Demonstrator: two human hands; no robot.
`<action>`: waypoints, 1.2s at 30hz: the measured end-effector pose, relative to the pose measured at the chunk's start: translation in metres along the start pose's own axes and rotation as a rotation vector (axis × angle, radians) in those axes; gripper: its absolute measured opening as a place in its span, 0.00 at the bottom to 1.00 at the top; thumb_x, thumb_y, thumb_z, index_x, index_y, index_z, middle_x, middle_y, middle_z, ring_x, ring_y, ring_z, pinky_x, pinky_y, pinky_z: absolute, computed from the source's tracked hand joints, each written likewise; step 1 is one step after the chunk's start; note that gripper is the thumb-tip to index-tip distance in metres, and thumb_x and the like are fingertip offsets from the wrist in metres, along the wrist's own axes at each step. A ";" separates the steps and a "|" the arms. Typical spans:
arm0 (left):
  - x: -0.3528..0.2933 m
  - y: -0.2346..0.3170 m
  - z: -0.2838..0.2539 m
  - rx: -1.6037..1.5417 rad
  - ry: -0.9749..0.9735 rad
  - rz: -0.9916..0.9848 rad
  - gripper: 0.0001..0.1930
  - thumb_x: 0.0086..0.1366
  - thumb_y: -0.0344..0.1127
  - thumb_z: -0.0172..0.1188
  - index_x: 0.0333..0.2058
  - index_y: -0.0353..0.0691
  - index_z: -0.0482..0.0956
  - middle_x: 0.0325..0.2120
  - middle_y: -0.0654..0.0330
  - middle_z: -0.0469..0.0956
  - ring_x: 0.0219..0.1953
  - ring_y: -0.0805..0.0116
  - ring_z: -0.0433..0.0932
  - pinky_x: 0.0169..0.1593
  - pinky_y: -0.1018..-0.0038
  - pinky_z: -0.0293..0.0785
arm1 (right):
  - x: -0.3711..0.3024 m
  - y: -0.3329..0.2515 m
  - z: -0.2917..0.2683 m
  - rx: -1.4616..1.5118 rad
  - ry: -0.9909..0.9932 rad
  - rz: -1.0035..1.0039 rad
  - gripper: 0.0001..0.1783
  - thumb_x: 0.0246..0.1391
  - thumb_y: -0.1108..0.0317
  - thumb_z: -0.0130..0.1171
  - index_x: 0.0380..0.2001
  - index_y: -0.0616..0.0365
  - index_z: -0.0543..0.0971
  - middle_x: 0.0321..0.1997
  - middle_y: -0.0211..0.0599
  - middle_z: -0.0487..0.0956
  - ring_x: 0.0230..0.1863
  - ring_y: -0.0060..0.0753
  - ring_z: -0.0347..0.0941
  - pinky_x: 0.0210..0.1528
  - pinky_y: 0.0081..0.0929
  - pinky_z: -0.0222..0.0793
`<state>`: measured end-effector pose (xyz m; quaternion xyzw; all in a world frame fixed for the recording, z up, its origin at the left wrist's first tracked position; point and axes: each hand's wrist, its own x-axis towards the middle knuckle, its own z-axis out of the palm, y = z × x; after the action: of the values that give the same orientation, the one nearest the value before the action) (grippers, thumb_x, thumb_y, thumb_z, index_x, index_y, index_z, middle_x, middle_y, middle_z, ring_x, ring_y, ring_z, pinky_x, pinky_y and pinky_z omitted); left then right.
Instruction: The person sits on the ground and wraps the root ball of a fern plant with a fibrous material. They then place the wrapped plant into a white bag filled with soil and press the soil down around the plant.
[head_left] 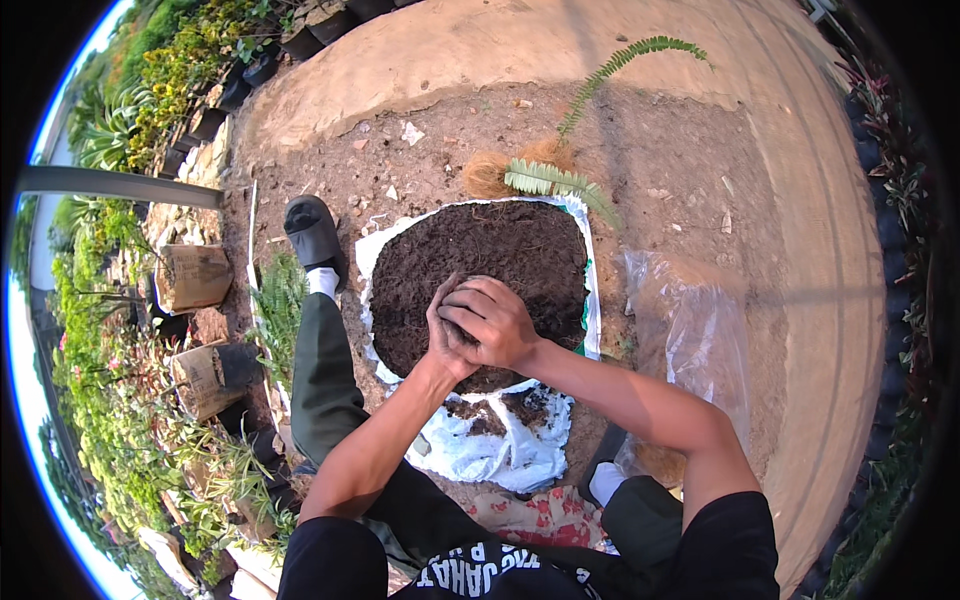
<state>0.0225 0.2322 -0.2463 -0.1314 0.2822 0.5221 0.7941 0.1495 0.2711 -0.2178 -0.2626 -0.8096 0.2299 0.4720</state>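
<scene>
Over the heap of dark soil (480, 240), my two hands are pressed together, closed round each other. My left hand (443, 335) is on the near-left side, its fingers smudged with dirt. Wrapped over it from the right is my right hand (497, 322). Something dark shows between them; whether it is a lump of soil or only dirty fingers I cannot make out. The soil lies on an opened white sack (595, 300), whose crumpled near end carries some loose soil. Just past the far edge lies a fern (550, 178) with brown fibrous roots (487, 174).
A clear plastic bag (690, 340) lies right of the sack. My left foot in a dark clog (316, 238) stands to the left. Beyond it are potted plants, brown paper-like bags (192, 277) and a grey pole (120, 186). A red patterned cloth (540, 515) lies near me.
</scene>
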 end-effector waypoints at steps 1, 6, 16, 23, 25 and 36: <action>0.001 -0.005 -0.013 0.016 0.047 0.014 0.27 0.66 0.61 0.49 0.52 0.47 0.75 0.50 0.54 0.76 0.57 0.56 0.73 0.63 0.53 0.67 | -0.001 0.004 0.003 0.025 -0.005 -0.038 0.14 0.43 0.62 0.67 0.32 0.59 0.81 0.39 0.37 0.80 0.44 0.43 0.77 0.49 0.42 0.74; 0.007 0.001 -0.006 0.101 0.072 0.009 0.24 0.67 0.59 0.47 0.50 0.50 0.76 0.49 0.58 0.78 0.54 0.60 0.75 0.61 0.55 0.69 | 0.006 0.020 0.007 0.059 0.002 -0.023 0.12 0.42 0.65 0.67 0.31 0.57 0.81 0.37 0.37 0.80 0.38 0.40 0.78 0.43 0.37 0.75; -0.007 0.005 0.056 0.127 0.251 0.067 0.28 0.65 0.65 0.49 0.46 0.46 0.77 0.43 0.60 0.80 0.49 0.63 0.79 0.56 0.62 0.74 | 0.024 0.024 -0.018 0.360 -0.281 0.455 0.28 0.57 0.51 0.58 0.53 0.60 0.75 0.53 0.44 0.75 0.59 0.46 0.67 0.65 0.43 0.57; 0.006 0.009 0.023 0.076 -0.029 0.042 0.31 0.70 0.58 0.41 0.47 0.32 0.76 0.48 0.49 0.77 0.54 0.55 0.74 0.60 0.54 0.69 | 0.009 0.001 -0.009 -0.087 -0.187 0.008 0.24 0.47 0.54 0.64 0.44 0.57 0.80 0.48 0.40 0.78 0.53 0.44 0.73 0.59 0.46 0.66; 0.006 0.010 0.010 -0.017 -0.055 -0.024 0.30 0.70 0.58 0.42 0.46 0.32 0.76 0.47 0.50 0.78 0.52 0.56 0.75 0.59 0.56 0.70 | -0.002 0.007 -0.002 -0.054 -0.071 -0.080 0.18 0.46 0.59 0.64 0.39 0.57 0.81 0.42 0.36 0.78 0.46 0.42 0.75 0.53 0.41 0.69; 0.011 0.007 0.036 0.311 0.518 0.050 0.25 0.65 0.63 0.46 0.49 0.53 0.77 0.46 0.63 0.78 0.51 0.61 0.75 0.58 0.58 0.70 | 0.009 0.033 -0.008 0.534 0.026 0.669 0.16 0.59 0.61 0.59 0.31 0.66 0.82 0.30 0.40 0.81 0.38 0.41 0.80 0.43 0.34 0.74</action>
<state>0.0306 0.2610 -0.2233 -0.1301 0.5552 0.4408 0.6931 0.1597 0.3033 -0.2290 -0.3824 -0.5858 0.5684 0.4331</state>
